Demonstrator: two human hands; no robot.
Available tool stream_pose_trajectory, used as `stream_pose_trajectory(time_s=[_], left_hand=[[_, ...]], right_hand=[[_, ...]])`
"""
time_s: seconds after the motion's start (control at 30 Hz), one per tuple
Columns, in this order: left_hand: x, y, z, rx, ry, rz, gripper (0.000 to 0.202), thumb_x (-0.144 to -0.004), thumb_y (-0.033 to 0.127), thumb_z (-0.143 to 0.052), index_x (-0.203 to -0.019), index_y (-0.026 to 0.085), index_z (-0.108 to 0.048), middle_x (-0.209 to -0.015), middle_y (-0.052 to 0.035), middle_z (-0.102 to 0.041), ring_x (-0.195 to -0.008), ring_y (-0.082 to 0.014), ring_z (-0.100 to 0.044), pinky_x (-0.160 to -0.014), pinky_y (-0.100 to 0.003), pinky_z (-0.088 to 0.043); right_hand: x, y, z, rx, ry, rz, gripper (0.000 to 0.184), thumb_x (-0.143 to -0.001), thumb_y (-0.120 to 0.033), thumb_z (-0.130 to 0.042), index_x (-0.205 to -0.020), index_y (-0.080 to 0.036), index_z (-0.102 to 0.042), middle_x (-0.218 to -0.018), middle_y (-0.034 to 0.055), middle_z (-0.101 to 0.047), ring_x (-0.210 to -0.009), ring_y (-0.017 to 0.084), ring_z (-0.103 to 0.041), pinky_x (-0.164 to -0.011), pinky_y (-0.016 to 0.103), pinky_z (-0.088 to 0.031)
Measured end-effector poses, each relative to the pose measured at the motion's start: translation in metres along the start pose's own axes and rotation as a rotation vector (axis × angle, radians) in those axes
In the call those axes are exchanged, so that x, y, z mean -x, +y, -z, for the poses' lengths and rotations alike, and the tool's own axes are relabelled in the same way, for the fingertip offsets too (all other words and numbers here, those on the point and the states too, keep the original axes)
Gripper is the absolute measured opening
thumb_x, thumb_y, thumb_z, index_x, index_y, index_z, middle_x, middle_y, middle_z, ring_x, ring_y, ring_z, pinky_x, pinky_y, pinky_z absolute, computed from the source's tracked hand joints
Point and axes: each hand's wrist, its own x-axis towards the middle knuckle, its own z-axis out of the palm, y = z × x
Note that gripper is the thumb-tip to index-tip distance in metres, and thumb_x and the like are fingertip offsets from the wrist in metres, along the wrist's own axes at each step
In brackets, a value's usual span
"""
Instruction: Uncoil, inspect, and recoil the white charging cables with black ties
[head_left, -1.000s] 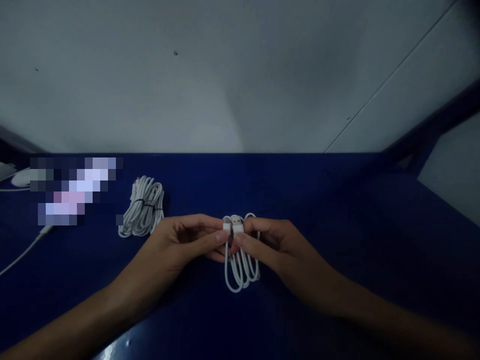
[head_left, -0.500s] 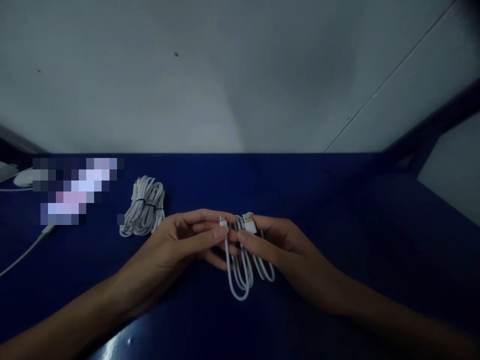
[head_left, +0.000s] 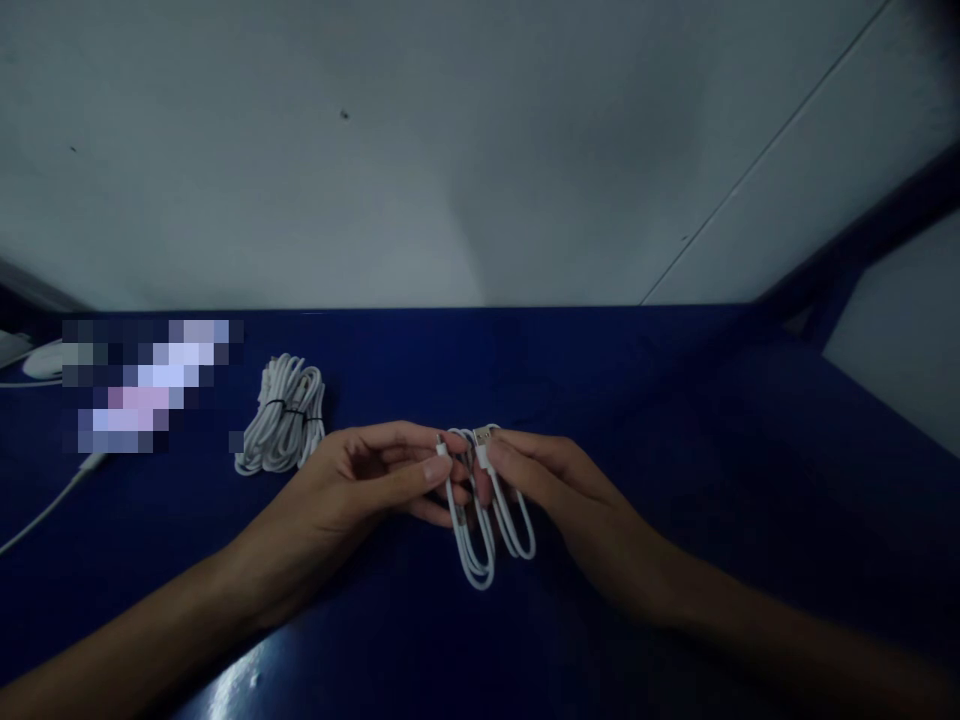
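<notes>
At the far left we see a white rounded thing [head_left: 41, 361], cut by a pixelated patch [head_left: 154, 385], so we cannot tell what is under this patch. Below it, a white lead [head_left: 46, 518] w/ a pale plug end goes down to the left edge, on the blue table [head_left: 480, 665].

Next to the right we find a bundle of white cables [head_left: 285, 440], coiled, w/ a black tie [head_left: 276, 402] around it. It lies on the table just behind the left hand [head_left: 341, 485].

This hand is clamped on one end of the white cable [head_left: 490, 540]: we see the small connector [head_left: 441, 451] pinched btwn thumb & fingers, metal tip up. The cable is in the middle, btwn both hands, & its loops hang in two groups, one nearer to each hand. Whether they touch the table, we cannot tell.

The right hand [head_left: 574, 490] is clamped on the other end, w/ the thumb over the USB plug [head_left: 484, 438], whose metal part also points up. Its fingertips are near those of the left one.

At far right we note a dark blue frame [head_left: 844, 260] against the grey wall [head_left: 540, 180].
</notes>
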Motion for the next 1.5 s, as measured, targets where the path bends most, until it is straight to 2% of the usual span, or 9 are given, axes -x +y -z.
stream_pose_trajectory(time_s=[0.1,0.3,0.47,0.73,0.87,1.07,1.2,1.4,1.5], left_hand=[[0.000,0.001,0.000,-0.044,0.023,-0.018,0.013,-0.102,0.026,-0.079,-0.110,0.019,-0.086,-0.102,-0.0076,-0.084,-0.091,-0.0154,-0.079,-0.084,-0.021,-0.065],[0.003,0.000,0.000,-0.094,0.071,-0.056,0.008,-0.098,0.024,-0.083,-0.105,0.020,-0.086,-0.095,-0.0053,-0.084,-0.081,-0.0124,-0.076,-0.078,-0.019,-0.063],[0.003,0.000,0.001,-0.110,0.091,-0.052,0.010,-0.097,0.025,-0.085,-0.106,0.022,-0.087,-0.082,-0.0025,-0.081,-0.083,-0.0137,-0.077,-0.084,-0.021,-0.062],[0.006,0.003,0.001,-0.091,0.001,-0.051,0.007,-0.096,0.023,-0.086,-0.103,0.023,-0.088,-0.082,-0.0011,-0.082,-0.077,-0.0110,-0.076,-0.081,-0.020,-0.060],[0.005,0.003,0.001,-0.103,-0.013,-0.054,0.003,-0.098,0.023,-0.084,-0.100,0.023,-0.086,-0.079,-0.0001,-0.082,-0.076,-0.0099,-0.076,-0.081,-0.018,-0.059],[0.004,0.003,-0.001,-0.105,0.023,-0.032,0.002,-0.097,0.023,-0.085,-0.099,0.022,-0.086,-0.084,-0.0026,-0.084,-0.077,-0.0126,-0.079,-0.080,-0.020,-0.062],[0.003,0.003,-0.001,-0.142,0.083,-0.043,0.004,-0.097,0.024,-0.086,-0.093,0.021,-0.086,-0.075,-0.0022,-0.082,-0.073,-0.0123,-0.077,-0.079,-0.019,-0.061],[0.001,-0.001,0.002,-0.148,0.156,-0.026,0.006,-0.096,0.027,-0.086,-0.099,0.023,-0.089,-0.071,0.0000,-0.079,-0.069,-0.0104,-0.073,-0.072,-0.017,-0.059],[0.000,-0.003,0.003,-0.159,0.177,-0.028,0.010,-0.094,0.029,-0.089,-0.101,0.023,-0.090,-0.069,0.0005,-0.077,-0.069,-0.0099,-0.071,-0.073,-0.018,-0.058]], right_hand=[[0.000,0.000,0.001,-0.007,0.007,-0.008,0.044,-0.118,-0.047,-0.047,-0.096,-0.022,-0.076,-0.098,0.0024,-0.070,-0.090,0.016,-0.063,-0.085,0.030,-0.051],[-0.001,0.004,0.003,0.004,-0.017,0.023,0.034,-0.116,-0.044,-0.056,-0.104,-0.025,-0.082,-0.094,0.0010,-0.073,-0.082,0.014,-0.064,-0.077,0.027,-0.052],[-0.003,0.004,0.004,0.006,-0.060,0.044,0.026,-0.114,-0.038,-0.063,-0.110,-0.027,-0.086,-0.101,0.0010,-0.079,-0.093,0.015,-0.070,-0.087,0.028,-0.053],[-0.009,0.007,0.006,-0.095,-0.069,-0.051,0.014,-0.097,-0.034,-0.085,-0.095,-0.021,-0.080,-0.088,0.0024,-0.078,-0.073,0.014,-0.066,-0.067,0.027,-0.049],[-0.009,0.012,0.006,-0.191,-0.070,-0.025,0.021,-0.090,-0.026,-0.092,-0.088,-0.021,-0.072,-0.080,-0.0024,-0.074,-0.067,0.011,-0.065,-0.063,0.023,-0.049],[-0.004,0.004,0.003,-0.083,-0.092,-0.023,0.023,-0.103,-0.042,-0.078,-0.093,-0.021,-0.075,-0.084,-0.0015,-0.071,-0.072,0.012,-0.063,-0.068,0.026,-0.050],[-0.002,0.004,0.002,0.057,-0.053,-0.019,0.029,-0.107,-0.045,-0.072,-0.092,-0.021,-0.078,-0.079,-0.0015,-0.064,-0.070,0.013,-0.056,-0.064,0.028,-0.044],[-0.003,0.005,0.003,0.088,-0.043,-0.039,0.034,-0.109,-0.049,-0.067,-0.097,-0.022,-0.084,-0.093,0.0029,-0.076,-0.078,0.016,-0.069,-0.068,0.029,-0.052],[-0.003,0.003,0.003,0.095,-0.056,-0.035,0.037,-0.113,-0.050,-0.060,-0.106,-0.026,-0.087,-0.100,0.0026,-0.078,-0.085,0.017,-0.075,-0.074,0.029,-0.056]])
